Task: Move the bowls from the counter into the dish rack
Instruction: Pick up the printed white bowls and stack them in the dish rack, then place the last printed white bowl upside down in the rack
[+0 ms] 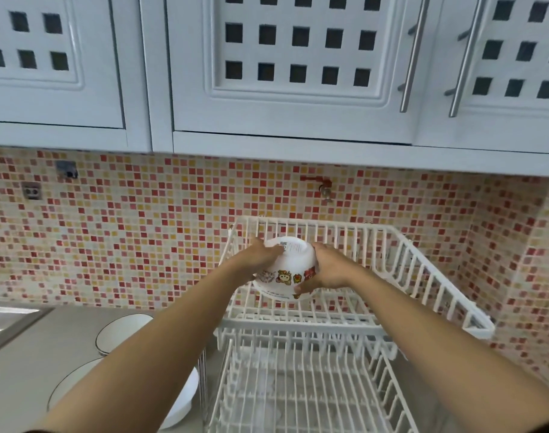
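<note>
A white bowl with small cartoon prints (288, 270) is held upside down and tilted over the left part of the upper tier of the white wire dish rack (423, 267). My left hand (260, 256) grips its left side and my right hand (327, 268) grips its right side. Two more white bowls with dark rims stand on the counter left of the rack: one further back (120, 334), one nearer (76, 385), partly hidden by my left forearm. Another white bowl (182, 404) shows beside the rack's lower left post.
The rack's lower tier (298, 398) holds nothing visible. A steel sink edge (7, 320) lies at far left. White wall cabinets (282, 89) hang overhead. A red tap (321, 184) sticks out of the mosaic backsplash behind the rack.
</note>
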`<state>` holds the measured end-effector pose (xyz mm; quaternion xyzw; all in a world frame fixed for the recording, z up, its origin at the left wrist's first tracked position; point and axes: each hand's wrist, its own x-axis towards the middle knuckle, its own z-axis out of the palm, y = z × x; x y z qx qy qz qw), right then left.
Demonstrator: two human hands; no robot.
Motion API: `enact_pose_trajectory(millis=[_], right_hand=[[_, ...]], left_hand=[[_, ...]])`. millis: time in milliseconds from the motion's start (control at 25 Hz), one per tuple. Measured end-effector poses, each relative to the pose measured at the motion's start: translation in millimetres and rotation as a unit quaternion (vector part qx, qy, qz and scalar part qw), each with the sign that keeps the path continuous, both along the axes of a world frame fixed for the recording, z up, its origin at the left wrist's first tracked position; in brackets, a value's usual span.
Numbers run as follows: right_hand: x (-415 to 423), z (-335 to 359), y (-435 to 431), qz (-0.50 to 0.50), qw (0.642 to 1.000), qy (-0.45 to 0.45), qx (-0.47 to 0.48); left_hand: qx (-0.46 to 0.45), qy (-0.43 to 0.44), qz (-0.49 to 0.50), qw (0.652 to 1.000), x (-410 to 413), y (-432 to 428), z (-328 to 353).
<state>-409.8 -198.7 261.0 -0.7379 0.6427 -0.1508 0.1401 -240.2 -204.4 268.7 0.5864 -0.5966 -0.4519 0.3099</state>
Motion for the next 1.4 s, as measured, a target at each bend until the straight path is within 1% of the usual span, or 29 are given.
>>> enact_pose_trajectory(millis=[80,200,320,440,600,680,760,880,1000,1080,1240,1400], right_hand=[[4,4,5,-0.002,1.0,0.003,0.011],[14,20,17,-0.013,1.0,0.001,0.001],[39,42,32,-0.016,0.999,-0.009,-0.042],[87,60,54,-0.008,0.994,-0.015,-0.103],[167,60,77,0.014,0.986,-0.037,-0.163],[210,42,87,0.022,0.98,-0.035,-0.195],[246,13,92,0.024,0.975,-0.045,-0.215],[281,-39,91,0.005,0.981,-0.073,-0.18],[295,-90,85,-0.043,0.989,-0.101,-0.1],[295,-126,79,-0.075,0.99,-0.106,-0.058],[285,-187,65,-0.124,0.986,-0.113,-0.01],[280,-247,39,-0.161,0.977,-0.128,0.056]], left_hand=[[-0.022,-0.012,-0.008,1.0,1,5,4],[-0.089,-0.032,-0.02,0.995,11,20,22],[-0.139,-0.048,-0.014,0.989,38,39,46],[-0.179,-0.081,0.019,0.98,83,60,60],[-0.18,-0.092,0.042,0.978,148,83,57],[-0.176,-0.121,0.055,0.975,179,94,43],[-0.152,-0.146,0.063,0.976,205,105,22],[-0.101,-0.165,0.08,0.978,234,117,-17],[-0.056,-0.18,0.081,0.979,254,121,-63],[-0.021,-0.189,0.072,0.979,263,119,-96],[0.034,-0.185,0.05,0.981,268,105,-161],[0.077,-0.218,0.036,0.972,265,78,-226]])
